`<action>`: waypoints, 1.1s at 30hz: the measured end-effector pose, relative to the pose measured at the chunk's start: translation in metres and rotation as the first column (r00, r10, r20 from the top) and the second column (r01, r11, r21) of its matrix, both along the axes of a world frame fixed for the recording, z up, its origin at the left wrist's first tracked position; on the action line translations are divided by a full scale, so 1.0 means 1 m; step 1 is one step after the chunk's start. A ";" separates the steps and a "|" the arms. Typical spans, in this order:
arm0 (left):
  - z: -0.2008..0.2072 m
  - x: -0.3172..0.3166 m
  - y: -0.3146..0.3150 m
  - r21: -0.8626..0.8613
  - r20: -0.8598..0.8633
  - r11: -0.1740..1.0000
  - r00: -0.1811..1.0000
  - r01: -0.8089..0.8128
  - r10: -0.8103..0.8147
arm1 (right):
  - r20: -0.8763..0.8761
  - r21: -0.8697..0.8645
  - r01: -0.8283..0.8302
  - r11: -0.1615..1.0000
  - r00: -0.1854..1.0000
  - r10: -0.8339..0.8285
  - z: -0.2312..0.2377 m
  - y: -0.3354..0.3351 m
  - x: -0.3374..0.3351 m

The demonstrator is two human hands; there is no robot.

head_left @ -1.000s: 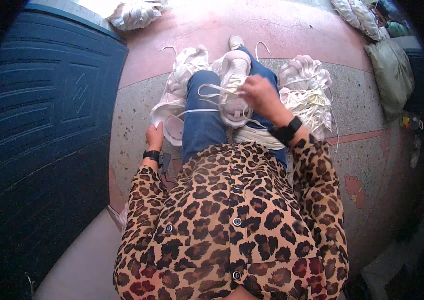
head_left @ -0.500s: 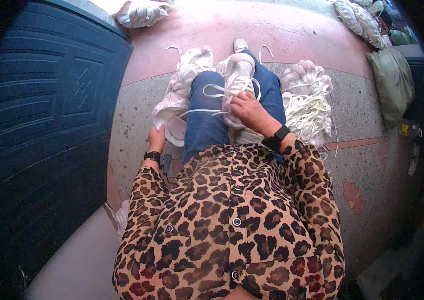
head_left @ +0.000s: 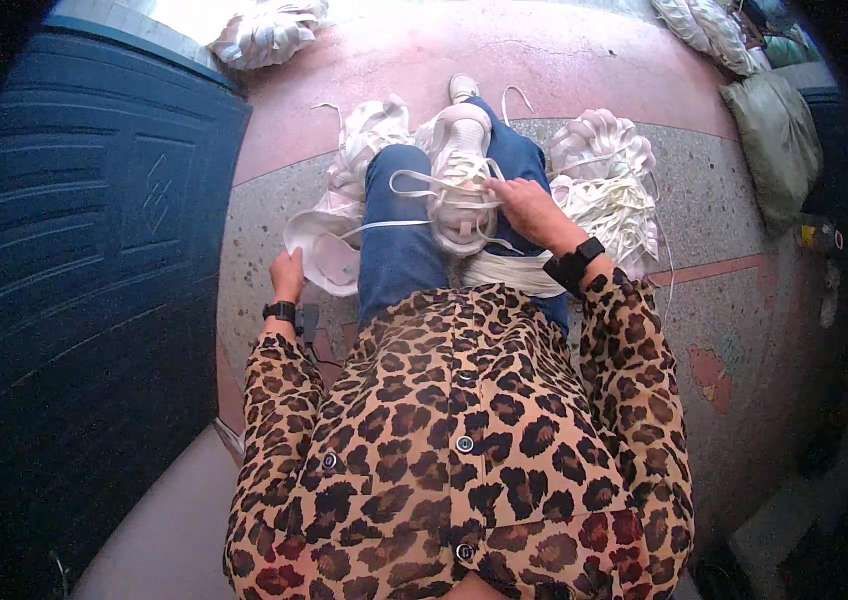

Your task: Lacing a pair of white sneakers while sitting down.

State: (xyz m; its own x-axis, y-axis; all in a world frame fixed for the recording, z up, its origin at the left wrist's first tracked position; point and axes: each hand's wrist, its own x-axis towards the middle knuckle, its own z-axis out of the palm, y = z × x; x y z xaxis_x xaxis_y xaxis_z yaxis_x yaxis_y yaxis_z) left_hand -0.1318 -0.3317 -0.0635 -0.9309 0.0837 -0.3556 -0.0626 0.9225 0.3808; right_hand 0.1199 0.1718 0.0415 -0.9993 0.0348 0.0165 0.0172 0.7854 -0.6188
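A leopard-print shirt [head_left: 424, 410] is seen nearest, with blue jeans [head_left: 399, 245] beyond it. A bundle of white laces [head_left: 514, 273] is laid across the lap. At the left, the rim of a pale shoe upper [head_left: 336, 265] is pinched by the left hand [head_left: 286, 275], its grip closed. A white sneaker [head_left: 462, 140] is held between the legs, toe pointed away; over it, a looped white lace [head_left: 414, 174] is pinched in the closed grip of the right hand [head_left: 536, 213]. On the floor, more pale uppers [head_left: 369, 140] are heaped by the left leg; by the right, a cream lace tangle [head_left: 612, 212] is backed by a fanned upper stack [head_left: 601, 147]. Farther off, an olive sack [head_left: 776, 145] and a white bundle [head_left: 269, 35] are seen.
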 end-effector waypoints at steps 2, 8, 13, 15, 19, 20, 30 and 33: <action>0.019 -0.032 -0.017 -0.010 -0.103 1.000 0.995 -0.018 0.017 | -0.028 0.000 -0.037 0.999 0.999 0.037 0.001 0.002 -0.006; 0.196 -0.039 0.073 0.617 0.083 0.758 0.976 -0.209 0.202 | -0.064 0.065 0.007 0.998 0.998 -0.003 0.006 0.001 -0.022; 0.288 0.014 0.182 0.522 -0.161 0.808 0.962 0.274 -0.221 | -0.305 -0.015 0.020 1.000 0.952 -0.023 0.142 -0.065 -0.048; 0.296 0.022 0.206 0.508 -0.200 0.768 0.921 0.390 -0.335 | -0.050 -0.009 -0.132 0.991 0.990 0.132 0.196 -0.099 -0.064; 0.296 0.033 0.236 0.304 -0.407 0.607 0.676 0.735 -0.614 | 0.379 -0.128 -0.081 0.988 0.917 0.125 0.160 -0.145 -0.110; 0.296 0.031 0.233 0.499 -0.321 0.595 0.772 0.630 -0.548 | 0.328 -0.185 -0.005 0.983 0.942 0.066 0.151 -0.149 -0.114; 0.064 0.041 0.127 0.713 0.226 0.684 0.974 -0.155 -0.015 | 0.324 -0.745 0.295 0.598 0.944 -0.063 0.049 -0.108 -0.058; 0.014 0.054 0.140 0.583 -0.216 0.756 0.954 0.297 -0.208 | 0.374 -0.768 0.332 0.548 0.927 -0.037 0.057 -0.118 -0.047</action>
State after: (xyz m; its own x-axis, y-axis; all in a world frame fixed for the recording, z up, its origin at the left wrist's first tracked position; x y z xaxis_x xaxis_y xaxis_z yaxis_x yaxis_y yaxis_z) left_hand -0.0773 -0.1921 -0.0498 -0.8782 0.4774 -0.0284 0.2302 0.4739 0.8499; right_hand 0.0730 0.0538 0.0989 -0.9172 0.0699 -0.3922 0.3860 -0.0874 -0.9183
